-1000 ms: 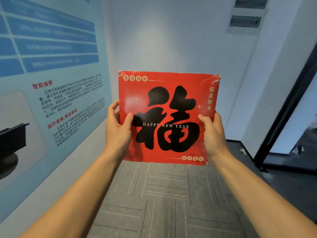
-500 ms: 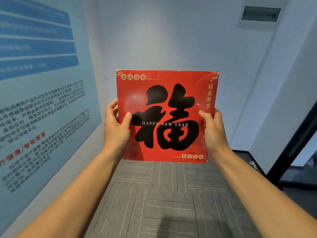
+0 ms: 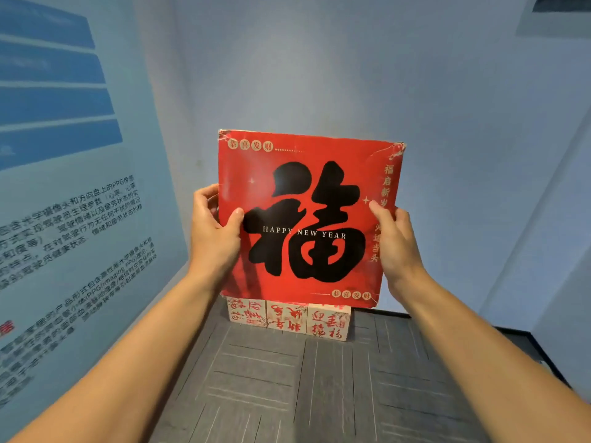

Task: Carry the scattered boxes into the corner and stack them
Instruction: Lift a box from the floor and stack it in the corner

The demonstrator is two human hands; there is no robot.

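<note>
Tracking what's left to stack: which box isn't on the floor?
The large red box with the black character, gripped by the left hand and right hand; the three pale boxes sit in a row on the carpet.

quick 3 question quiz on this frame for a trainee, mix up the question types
1. True or false: the left hand and the right hand both grip the red box, holding it up off the floor.
2. How many small pale boxes show in a row by the wall, below the red box? A) one B) three C) six
3. Fill in the missing word printed across the red box: HAPPY NEW ____.

Key: 1 true; 2 B; 3 YEAR
</note>
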